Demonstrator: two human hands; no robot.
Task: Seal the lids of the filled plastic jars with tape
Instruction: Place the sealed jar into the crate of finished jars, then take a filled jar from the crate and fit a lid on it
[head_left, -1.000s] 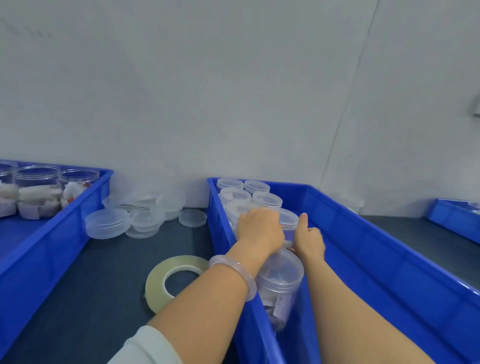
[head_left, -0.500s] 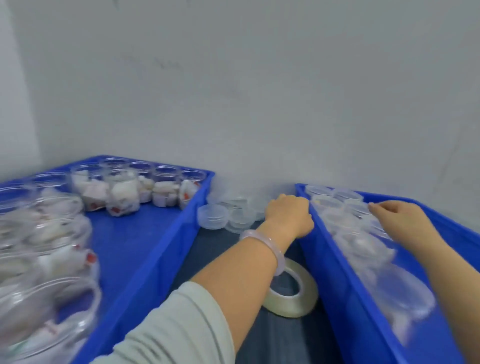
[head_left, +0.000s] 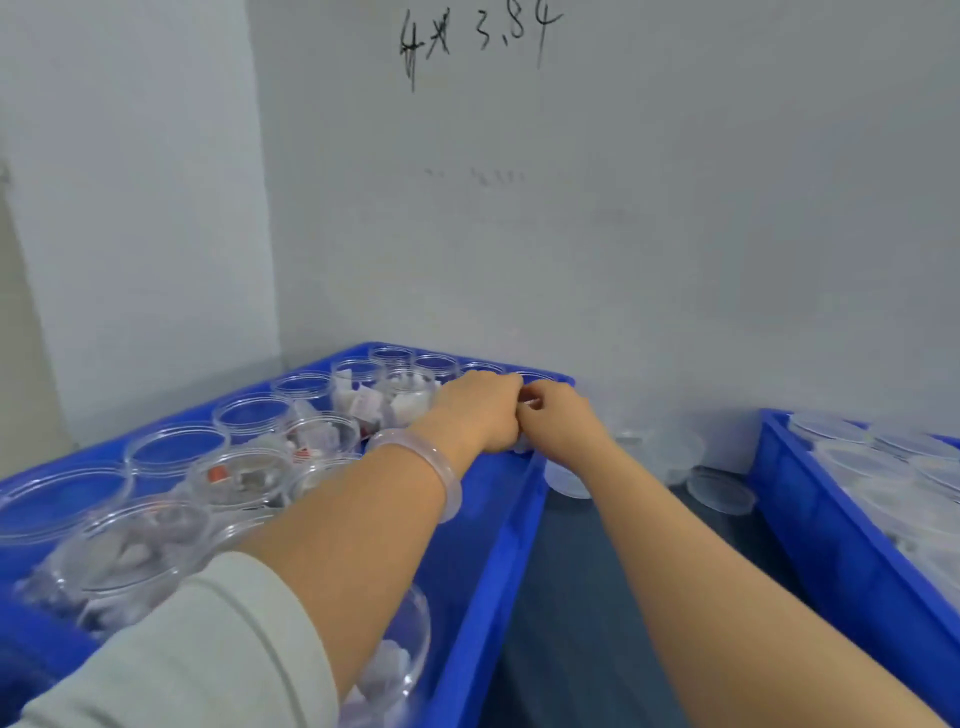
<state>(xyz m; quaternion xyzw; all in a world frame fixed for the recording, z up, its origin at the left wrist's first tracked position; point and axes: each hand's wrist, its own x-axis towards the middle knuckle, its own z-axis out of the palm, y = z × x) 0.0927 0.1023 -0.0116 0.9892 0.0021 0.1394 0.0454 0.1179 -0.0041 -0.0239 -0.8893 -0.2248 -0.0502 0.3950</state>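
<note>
Several open clear plastic jars (head_left: 322, 441) filled with small white and red packets stand in the blue bin on the left (head_left: 498, 545). My left hand (head_left: 478, 410), with a pale bangle on its wrist, and my right hand (head_left: 558, 423) meet at that bin's far right corner. Both close around one jar (head_left: 523, 399), which they almost hide; only a sliver of it shows between the fingers. Lidded jars (head_left: 852, 462) fill a second blue bin on the right (head_left: 810, 525). No tape roll is in view.
Loose clear lids (head_left: 719, 491) and a stack of lids (head_left: 569, 483) lie on the dark table strip (head_left: 582, 597) between the two bins. White walls close off the corner behind, with handwritten marks high up.
The view has swung left. Both hands left the right bin and came together on a jar at the left bin's far right corner. The tape roll has gone out of view.
</note>
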